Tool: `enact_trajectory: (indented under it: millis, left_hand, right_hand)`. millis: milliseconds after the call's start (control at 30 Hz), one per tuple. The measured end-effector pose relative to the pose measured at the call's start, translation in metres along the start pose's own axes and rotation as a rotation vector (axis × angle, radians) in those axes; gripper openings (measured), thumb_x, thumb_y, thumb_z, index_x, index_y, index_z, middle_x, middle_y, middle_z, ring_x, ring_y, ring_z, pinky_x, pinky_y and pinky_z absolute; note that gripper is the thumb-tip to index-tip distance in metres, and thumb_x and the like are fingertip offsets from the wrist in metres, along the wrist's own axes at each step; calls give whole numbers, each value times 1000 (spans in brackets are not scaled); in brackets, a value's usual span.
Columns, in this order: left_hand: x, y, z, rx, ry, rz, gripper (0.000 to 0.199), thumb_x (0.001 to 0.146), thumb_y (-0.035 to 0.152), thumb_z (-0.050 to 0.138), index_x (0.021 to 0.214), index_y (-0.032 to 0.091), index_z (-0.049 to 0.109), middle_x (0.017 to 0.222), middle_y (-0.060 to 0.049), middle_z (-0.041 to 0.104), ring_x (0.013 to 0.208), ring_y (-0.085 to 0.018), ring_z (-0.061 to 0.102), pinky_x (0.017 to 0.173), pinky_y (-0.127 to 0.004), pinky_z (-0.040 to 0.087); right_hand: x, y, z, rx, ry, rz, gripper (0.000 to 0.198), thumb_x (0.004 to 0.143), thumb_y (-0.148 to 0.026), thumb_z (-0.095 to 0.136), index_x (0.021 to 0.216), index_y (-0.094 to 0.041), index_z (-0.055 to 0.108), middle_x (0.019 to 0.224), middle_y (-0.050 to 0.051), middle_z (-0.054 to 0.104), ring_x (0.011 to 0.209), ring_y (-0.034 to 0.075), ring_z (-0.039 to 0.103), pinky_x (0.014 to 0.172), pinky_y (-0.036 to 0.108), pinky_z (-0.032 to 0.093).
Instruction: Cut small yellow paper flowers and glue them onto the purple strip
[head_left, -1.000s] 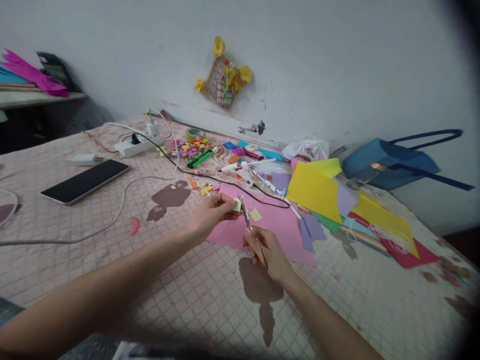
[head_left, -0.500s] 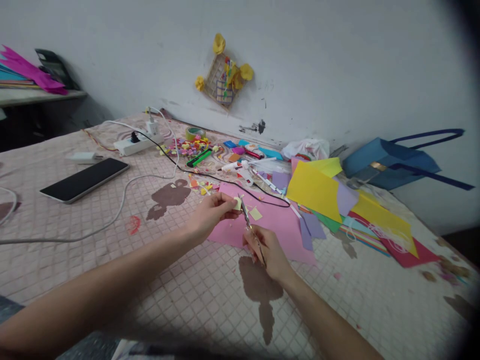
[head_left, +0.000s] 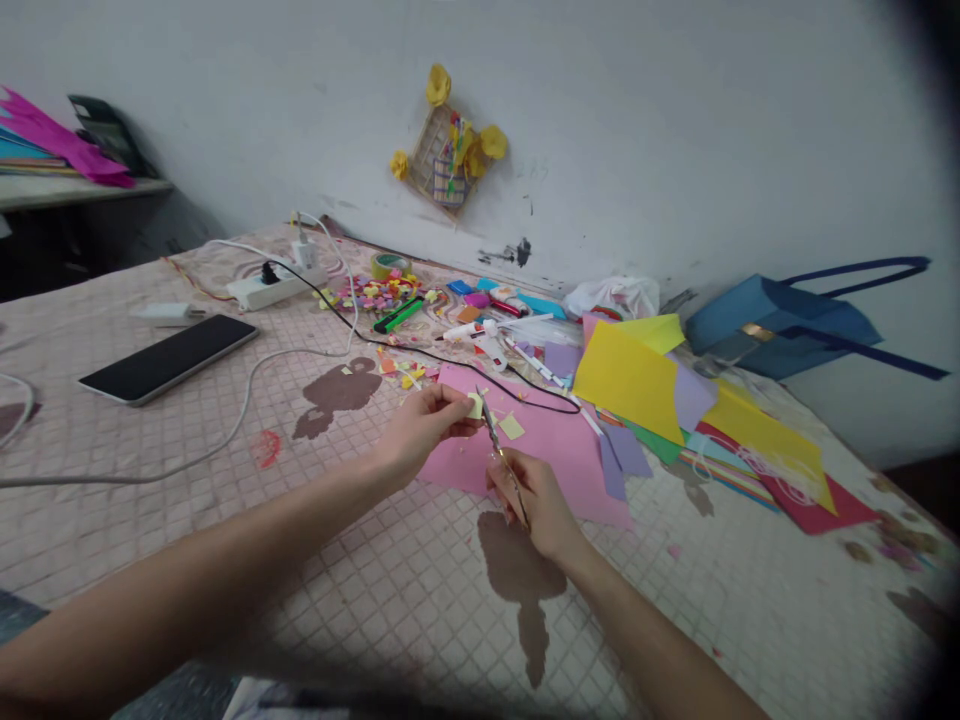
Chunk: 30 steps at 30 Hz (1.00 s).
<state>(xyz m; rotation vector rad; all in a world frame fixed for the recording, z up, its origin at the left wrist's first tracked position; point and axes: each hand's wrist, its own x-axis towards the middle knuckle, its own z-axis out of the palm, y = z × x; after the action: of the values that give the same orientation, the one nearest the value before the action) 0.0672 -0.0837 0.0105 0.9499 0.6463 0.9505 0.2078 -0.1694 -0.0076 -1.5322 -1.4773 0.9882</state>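
Between the thumb and fingers of my left hand (head_left: 431, 425) is a small pale yellow piece of paper (head_left: 475, 405). My right hand (head_left: 534, 492) is closed round a pair of scissors (head_left: 491, 430), with its blades pointing up and away, right beside the paper piece. Whether the blades touch the paper I cannot tell. Both hands are above a pink sheet of paper (head_left: 555, 470). Another pale yellow square (head_left: 511, 427) lies on that sheet, just beyond the scissors.
Behind my hands lie a heap of small paper cut-outs (head_left: 382, 293), a green cutter (head_left: 399, 315), a glue gun (head_left: 465, 331) and a black cable (head_left: 427, 352). Yellow sheets (head_left: 630, 380) and a blue bag (head_left: 780, 330) are at right. A phone (head_left: 171, 358) and a power strip (head_left: 274, 288) are at left.
Hardly anything differs. Both hands keep their place and their hold, and the scissors look slightly more closed beside the paper piece.
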Motion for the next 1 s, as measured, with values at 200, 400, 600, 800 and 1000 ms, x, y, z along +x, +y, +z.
enact_trajectory:
  millis: [200,400,600,800,1000]
  left_hand:
    - [0,0,0,3,-9,-1,15,70,21,66,69,13,53,68,0,61,63,-10,61,69,-26,49]
    - [1,-1,-2,16,-18,10,16,70,22,67,69,13,53,68,-1,61,64,-10,60,70,-26,48]
    - [-2,0,-2,212,-189,122,13,73,24,65,73,14,57,87,-5,62,78,-13,58,76,-29,46]
    - [-13,7,5,504,-401,427,5,76,21,61,76,18,65,104,-9,60,102,-19,54,92,-33,39]
    - [-12,5,4,615,-425,433,14,75,20,61,89,21,66,107,-8,60,102,-20,54,90,-33,40]
  right_hand:
    - [0,2,1,-3,1,0,37,85,-47,42,64,-17,45,49,-7,35,40,7,35,39,20,27]
    - [1,3,2,85,4,28,38,83,-49,45,63,-17,46,46,-7,35,37,6,34,37,19,27]
    - [5,-4,-3,533,-58,91,39,83,-49,44,67,-15,53,44,-7,35,36,6,33,38,20,26]
    - [9,-7,-11,837,-195,249,23,75,-35,58,67,-19,44,46,-10,29,37,5,26,40,19,23]
    - [10,0,-12,773,-77,107,24,74,-29,60,66,-19,40,48,-10,31,39,5,30,41,19,25]
